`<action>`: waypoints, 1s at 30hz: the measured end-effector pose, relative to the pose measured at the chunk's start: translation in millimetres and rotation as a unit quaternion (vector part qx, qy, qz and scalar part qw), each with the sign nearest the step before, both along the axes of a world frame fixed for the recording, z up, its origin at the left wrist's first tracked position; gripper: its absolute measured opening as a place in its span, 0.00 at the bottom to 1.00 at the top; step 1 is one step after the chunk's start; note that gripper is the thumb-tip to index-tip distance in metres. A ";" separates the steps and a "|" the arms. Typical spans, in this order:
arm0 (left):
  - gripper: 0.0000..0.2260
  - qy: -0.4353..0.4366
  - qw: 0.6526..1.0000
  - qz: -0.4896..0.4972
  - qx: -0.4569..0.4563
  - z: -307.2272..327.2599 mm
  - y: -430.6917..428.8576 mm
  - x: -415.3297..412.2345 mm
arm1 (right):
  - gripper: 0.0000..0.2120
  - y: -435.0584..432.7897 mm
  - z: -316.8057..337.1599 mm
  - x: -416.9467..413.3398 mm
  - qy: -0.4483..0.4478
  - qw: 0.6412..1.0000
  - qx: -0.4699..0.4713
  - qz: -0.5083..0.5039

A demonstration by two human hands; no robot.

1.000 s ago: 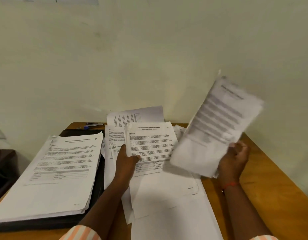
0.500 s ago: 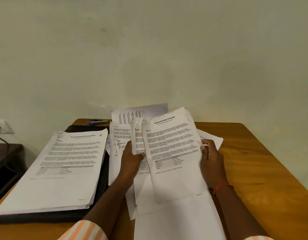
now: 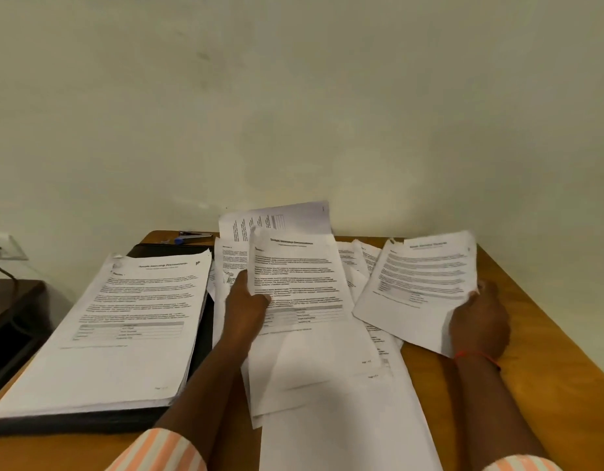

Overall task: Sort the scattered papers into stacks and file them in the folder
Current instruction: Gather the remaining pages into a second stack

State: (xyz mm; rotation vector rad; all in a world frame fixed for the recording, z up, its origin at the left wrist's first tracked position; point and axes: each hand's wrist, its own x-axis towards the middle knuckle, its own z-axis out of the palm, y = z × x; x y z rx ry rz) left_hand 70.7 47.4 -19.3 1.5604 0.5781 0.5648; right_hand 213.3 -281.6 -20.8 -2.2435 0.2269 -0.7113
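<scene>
Sheet (image 3: 419,283) at right of frame is held by right hand (image 3: 479,321), fingers clamped on its edge; papers (image 3: 297,283) at centre are gripped by left hand (image 3: 246,300). Stack (image 3: 124,328) is laid on folder (image 3: 73,424), lower left.

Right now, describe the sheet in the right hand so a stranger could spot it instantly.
Start at the wooden table. Over its right side, the right hand grips one printed sheet by its right edge. Unlike the heaped papers beside it, it is held up, tilted.
</scene>
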 end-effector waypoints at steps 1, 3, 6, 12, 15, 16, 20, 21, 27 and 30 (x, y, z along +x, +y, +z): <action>0.23 -0.002 1.000 0.013 0.007 3.5 5.3 -1.6 | 0.10 -5.2 1.2 1.7 0.024 0.999 -0.017 -0.016; 0.21 -0.019 0.999 0.043 0.013 10.5 14.5 -6.9 | 0.15 -8.2 4.7 2.8 0.061 0.994 -0.068 -0.052; 0.19 -0.047 0.994 0.093 -0.040 13.8 27.4 -13.3 | 0.19 13.4 18.0 -11.3 0.026 0.993 -0.110 -0.011; 0.23 -0.095 0.956 0.219 -0.167 9.7 36.0 -13.2 | 0.35 67.7 41.5 -71.1 0.239 0.913 -0.266 0.195; 0.25 -0.113 0.940 0.230 -0.225 10.0 34.9 -11.4 | 0.43 69.2 43.0 -84.7 0.293 0.880 -0.306 0.215; 0.25 -0.120 0.936 0.227 -0.239 10.3 36.0 -11.2 | 0.46 70.5 41.8 -86.5 0.308 0.873 -0.303 0.225; 0.20 -0.114 0.933 0.210 -0.269 12.4 38.8 -11.2 | 0.50 75.3 36.1 -88.2 0.341 0.862 -0.257 0.271; 0.19 -0.117 0.932 0.200 -0.278 11.4 38.9 -11.0 | 0.49 75.4 36.4 -88.4 0.343 0.864 -0.244 0.276; 0.12 -0.130 0.919 0.187 -0.323 5.7 39.2 -9.7 | 0.42 73.1 34.0 -85.2 0.339 0.875 -0.196 0.284; 0.13 -0.132 0.916 0.190 -0.327 5.6 38.8 -10.4 | 0.35 74.5 32.6 -83.2 0.324 0.881 -0.186 0.291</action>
